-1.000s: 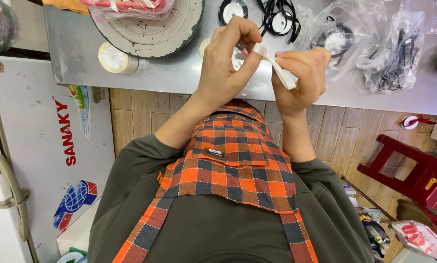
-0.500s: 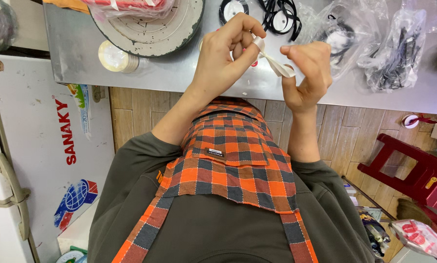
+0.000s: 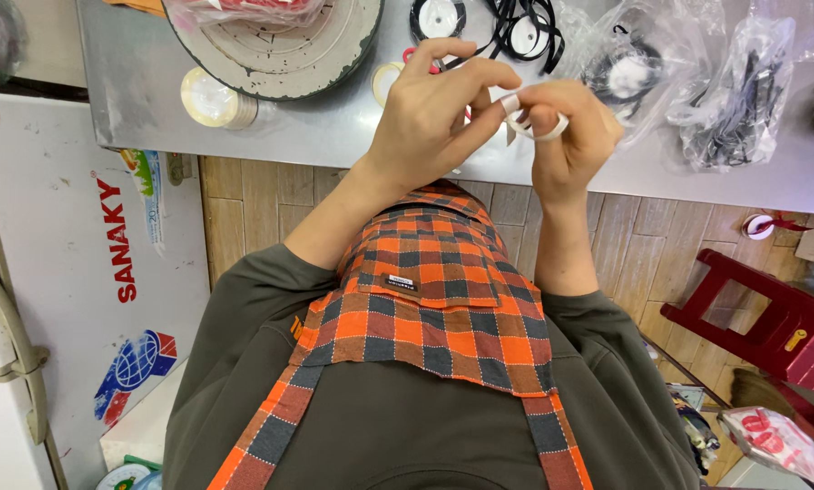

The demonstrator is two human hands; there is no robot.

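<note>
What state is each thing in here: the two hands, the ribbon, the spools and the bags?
Left hand: raised over the table edge, fingertips pinching the white ribbon.
Right hand: closed, white ribbon wound round a finger.
White ribbon: short strip, looped and held between both hands.
Tape roll: lying flat on the metal table.
Black ribbon: loose, tangled.
Plastic bags: crumpled, filled with dark items.
Red stool: upright on the floor.

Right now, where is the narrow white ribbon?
In the head view, the narrow white ribbon is wrapped around the right hand fingers, pinched by the left hand, above the grey metal table edge.
</note>
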